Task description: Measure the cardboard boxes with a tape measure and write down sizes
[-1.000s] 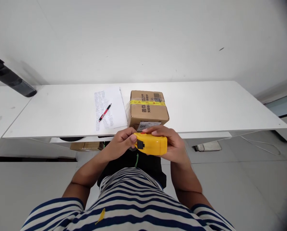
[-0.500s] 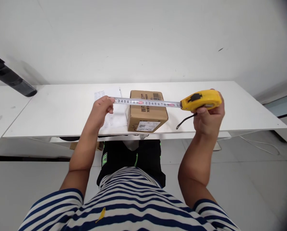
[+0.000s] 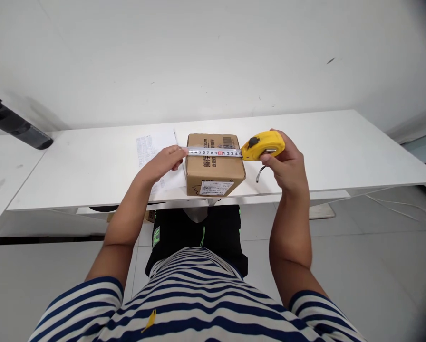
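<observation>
A yellow tape measure (image 3: 263,145) is in my right hand (image 3: 286,164), fingers wrapped round its case. Its white blade (image 3: 215,152) runs left across the top of a brown cardboard box (image 3: 213,170). At the box's left edge my left hand (image 3: 166,164) pinches the free end of the blade, hiding the first marks. The case sits right by the box's right edge, and a dark wrist strap (image 3: 259,175) dangles under it. Printed lettering and a barcode mark the box top; a white label (image 3: 216,188) is on its near side.
The box stands on a narrow white table (image 3: 327,152) against a white wall. Left of it lie handwritten paper sheets (image 3: 145,147) and a pen (image 3: 175,137). A black cylindrical object (image 3: 16,124) leans at the far left. A white cable (image 3: 394,208) lies on the floor at right.
My right hand has moved left with the tape case, and the exposed blade is shorter. My left hand has shifted right and the blade end now meets the box's left edge.
</observation>
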Available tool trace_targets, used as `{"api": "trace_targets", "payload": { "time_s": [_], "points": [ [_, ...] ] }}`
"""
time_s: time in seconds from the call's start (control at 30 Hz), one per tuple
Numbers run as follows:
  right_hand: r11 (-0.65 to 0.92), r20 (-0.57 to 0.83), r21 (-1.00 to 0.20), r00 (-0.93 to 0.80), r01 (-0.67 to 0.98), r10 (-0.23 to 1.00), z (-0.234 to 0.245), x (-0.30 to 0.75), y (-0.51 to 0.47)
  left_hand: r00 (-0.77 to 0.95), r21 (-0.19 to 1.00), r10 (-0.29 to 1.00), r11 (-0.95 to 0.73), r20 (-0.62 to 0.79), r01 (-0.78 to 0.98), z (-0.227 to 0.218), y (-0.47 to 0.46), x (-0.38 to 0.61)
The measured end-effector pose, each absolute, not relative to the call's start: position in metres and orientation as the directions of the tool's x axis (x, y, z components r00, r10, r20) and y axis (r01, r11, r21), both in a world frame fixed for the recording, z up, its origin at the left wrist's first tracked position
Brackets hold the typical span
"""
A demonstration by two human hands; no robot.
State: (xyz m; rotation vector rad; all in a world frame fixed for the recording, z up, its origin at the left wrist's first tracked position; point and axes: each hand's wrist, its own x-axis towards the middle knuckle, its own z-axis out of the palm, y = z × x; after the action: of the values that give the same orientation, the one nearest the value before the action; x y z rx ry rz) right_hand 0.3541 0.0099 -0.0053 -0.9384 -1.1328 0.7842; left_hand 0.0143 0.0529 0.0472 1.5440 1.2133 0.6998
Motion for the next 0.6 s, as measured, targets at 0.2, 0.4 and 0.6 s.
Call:
{"api": "trace_targets", "payload": {
  "time_s": [0.2,0.4,0.6],
  "points": [
    [0.390,0.371,-0.920,0.242,-0.034,0.897,-0.002,0.358,0.006,0.271,0.902,0.960,-0.051,-0.075,0.429,0.047,0.048,0.030],
    [0.388,0.361,-0.920,0.263,-0.057,0.895,0.001,0.353,0.005,0.220,0.925,0.974,-0.033,-0.056,0.379,0.044,0.046,0.035],
    [0.389,0.355,-0.917,0.265,-0.089,0.897,-0.001,0.351,0.007,0.276,0.895,0.960,-0.079,-0.050,0.438,0.047,0.051,0.030]
  ]
}}
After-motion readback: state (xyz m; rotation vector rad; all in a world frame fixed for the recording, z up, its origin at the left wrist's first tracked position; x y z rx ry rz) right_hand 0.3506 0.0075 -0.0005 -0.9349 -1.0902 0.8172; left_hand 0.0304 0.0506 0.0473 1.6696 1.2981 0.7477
